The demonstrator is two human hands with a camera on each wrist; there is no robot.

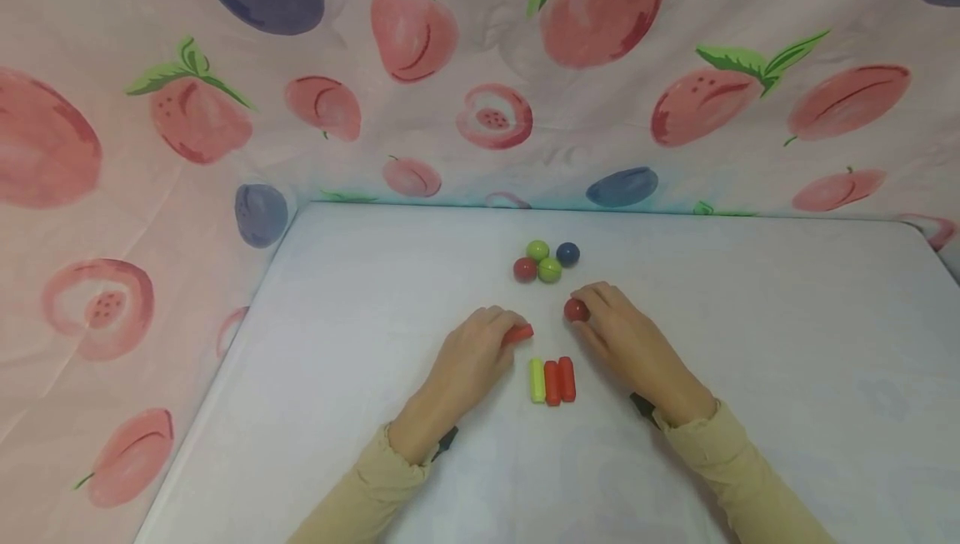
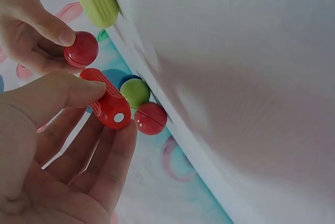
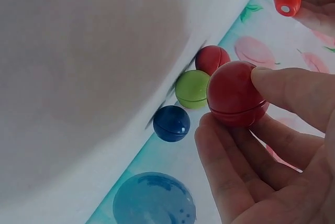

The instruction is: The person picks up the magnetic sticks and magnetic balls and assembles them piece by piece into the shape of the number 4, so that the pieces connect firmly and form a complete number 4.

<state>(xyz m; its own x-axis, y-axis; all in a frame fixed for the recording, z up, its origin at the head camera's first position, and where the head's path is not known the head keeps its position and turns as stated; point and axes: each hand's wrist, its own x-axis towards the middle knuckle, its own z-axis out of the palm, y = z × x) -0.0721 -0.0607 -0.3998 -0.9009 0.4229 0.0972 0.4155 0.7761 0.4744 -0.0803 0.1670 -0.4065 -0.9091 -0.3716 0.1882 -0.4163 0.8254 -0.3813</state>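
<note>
My left hand (image 1: pixel 474 354) pinches a red ridged stick (image 2: pixel 112 103) between thumb and fingertips; a white dot marks its end in the left wrist view. Opposite it, my right hand (image 1: pixel 626 340) pinches a dark red ball (image 3: pixel 236 93) with a seam round it, thumb on one side and fingers on the other. Between and just below the hands lie a yellow-green stick (image 1: pixel 537 380) and two red sticks, one in the middle (image 1: pixel 552 382) and one on the right (image 1: pixel 567 379), side by side and roughly parallel.
Beyond the hands several balls sit in a cluster: a red ball (image 1: pixel 525 269), a rear green ball (image 1: pixel 537 251), a front green ball (image 1: pixel 550 269) and a blue ball (image 1: pixel 567 254). The white table (image 1: pixel 375 269) ends at a fruit-patterned cloth (image 1: pixel 570 111) behind and at left.
</note>
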